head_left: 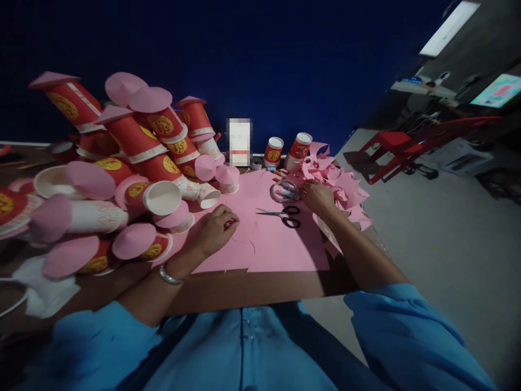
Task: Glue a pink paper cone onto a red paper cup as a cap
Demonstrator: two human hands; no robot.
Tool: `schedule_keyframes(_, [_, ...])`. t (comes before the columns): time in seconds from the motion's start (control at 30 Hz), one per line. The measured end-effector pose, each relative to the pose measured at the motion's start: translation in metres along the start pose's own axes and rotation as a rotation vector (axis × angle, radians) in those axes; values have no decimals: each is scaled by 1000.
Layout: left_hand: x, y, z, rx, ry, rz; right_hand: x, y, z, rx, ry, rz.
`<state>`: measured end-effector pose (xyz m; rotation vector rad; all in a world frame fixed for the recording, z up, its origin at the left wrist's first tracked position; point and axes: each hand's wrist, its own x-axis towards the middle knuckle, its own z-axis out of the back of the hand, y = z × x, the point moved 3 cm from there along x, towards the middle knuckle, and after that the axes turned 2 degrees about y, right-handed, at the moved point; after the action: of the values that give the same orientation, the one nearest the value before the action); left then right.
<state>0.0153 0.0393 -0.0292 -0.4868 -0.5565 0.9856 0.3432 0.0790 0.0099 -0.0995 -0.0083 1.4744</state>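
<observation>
My left hand (217,228) hovers over the pink paper sheets (285,250), its fingers curled together; whatever they may pinch is too small to make out. At the right, my right hand (317,196) has bent fingers closed at the near-right rim of a roll of clear tape (280,199). Its fingertips are partly hidden. Between the hands lie black-handled scissors (280,215), blades slightly apart and pointing left. Curved cut lines show in the paper beside my left hand. Left of that hand, several paper-cup lanterns (148,241) with pink cone tops are heaped.
Pink paper scraps (345,187) pile up at the table's right side. Two red cup stacks (299,151) stand at the back near a blurred white object (240,142). A white bag (46,285) lies front left. A red chair (391,149) stands beyond, on the floor.
</observation>
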Motion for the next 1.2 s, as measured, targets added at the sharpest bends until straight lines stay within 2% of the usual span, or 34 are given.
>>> schedule_keyframes(0.27, [0, 1, 0, 15, -18, -6, -16, 6, 0, 88, -33, 46])
schedule_keyframes(0.4, [-1, 2, -1, 14, -20, -16, -20, 7, 5, 89, -83, 6])
schedule_keyframes(0.63, [-1, -1, 2, 19, -25, -26, -21, 17, 6, 75, 0, 18])
schedule_keyframes(0.73, [-1, -2, 3, 35, -33, -33, -25, 10, 21, 53, -16, -35])
schedule_keyframes(0.87, [-3, -3, 4, 37, -87, -73, -45, -18, 58, -66, -39, -217])
schedule_keyframes(0.93, [-4, -4, 5, -4, -147, -117, -60, -31, 78, -59, -161, -264])
schedule_keyframes(0.97, [-4, -5, 5, -40, -188, -144, -67, -33, 87, -8, -268, -254])
schedule_keyframes(1.03, [-6, -7, 6, -146, -243, -189, -82, -29, 99, 188, -562, -114])
schedule_keyframes(1.07, [-7, -8, 5, -222, -249, -198, -88, -20, 100, 321, -644, 25])
schedule_keyframes(1.1, [-8, -9, 5, -310, -233, -192, -91, -8, 98, 452, -644, 192])
schedule_keyframes(1.2, [-9, -11, 1, -577, -103, -109, -92, 41, 77, 669, -438, 626])
